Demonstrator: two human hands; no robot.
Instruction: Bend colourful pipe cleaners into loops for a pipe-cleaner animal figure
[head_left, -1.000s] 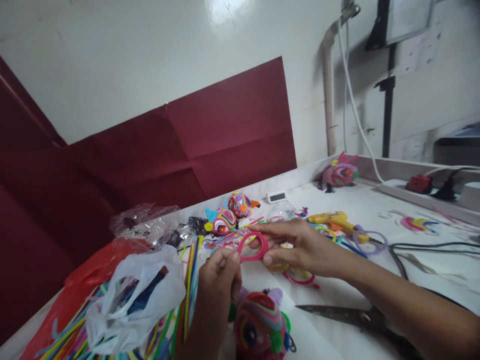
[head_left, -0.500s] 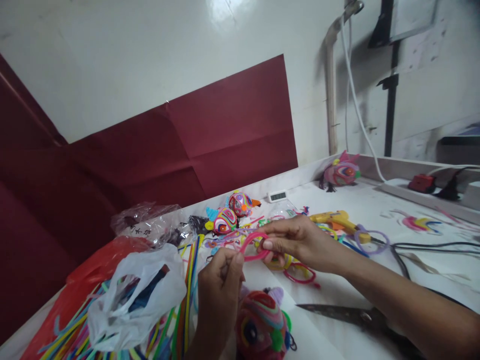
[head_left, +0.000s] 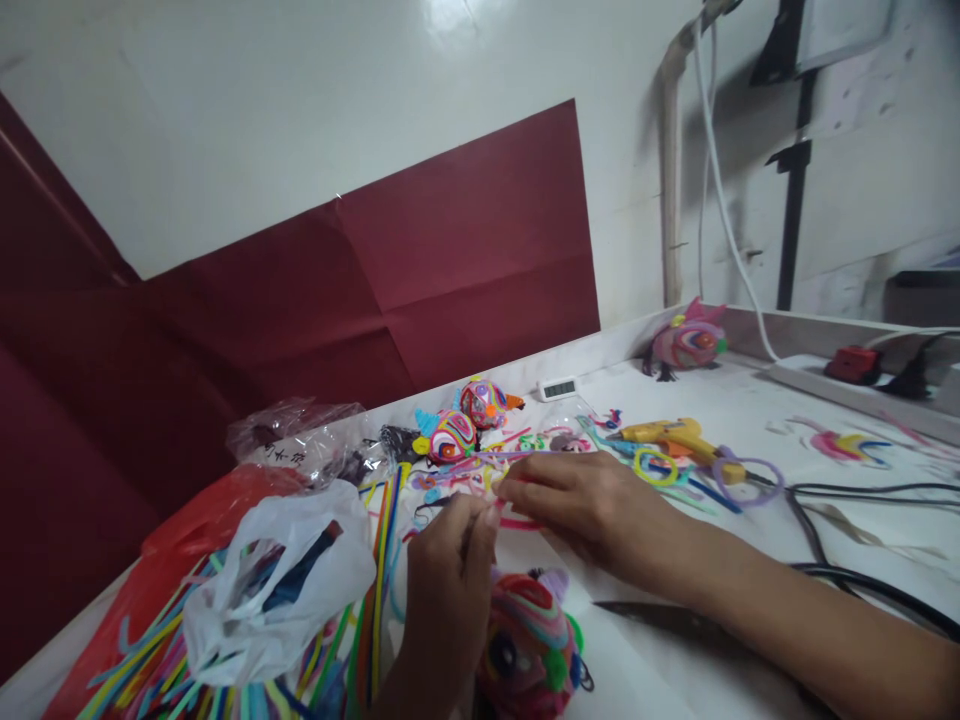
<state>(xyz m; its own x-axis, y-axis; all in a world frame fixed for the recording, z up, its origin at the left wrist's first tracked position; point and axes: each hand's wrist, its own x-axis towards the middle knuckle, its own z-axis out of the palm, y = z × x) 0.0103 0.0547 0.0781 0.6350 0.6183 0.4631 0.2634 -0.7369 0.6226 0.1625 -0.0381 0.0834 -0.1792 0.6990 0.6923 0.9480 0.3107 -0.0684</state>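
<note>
"One pink strip (head_left: 519, 523) shows at the centre. Where exactly is it?"

"Between the left hand (head_left: 448, 570) and the right hand (head_left: 600, 505), above the bench (head_left: 757, 410). Much of it is covered by the fingers."

"How does each hand stand?"

"The left hand is closed to a pinch, thumb and bent fingers nipping the strip. The right hand comes in from the other side, fingers bent and close together, their tips beside the left thumb. Its own thumb is hidden, so its grip cannot be told."

"What lies below them?"

"A colourful ball (head_left: 532, 640), partly hidden by the left wrist. A dark blade (head_left: 652, 612) runs out of sight behind the right forearm (head_left: 810, 610)."

"And around?"

"Coloured stems (head_left: 384, 560) lie left of the hands, near a white plastic bag (head_left: 225, 625). A yellow glue gun (head_left: 671, 437) lies beyond the right hand."
</note>
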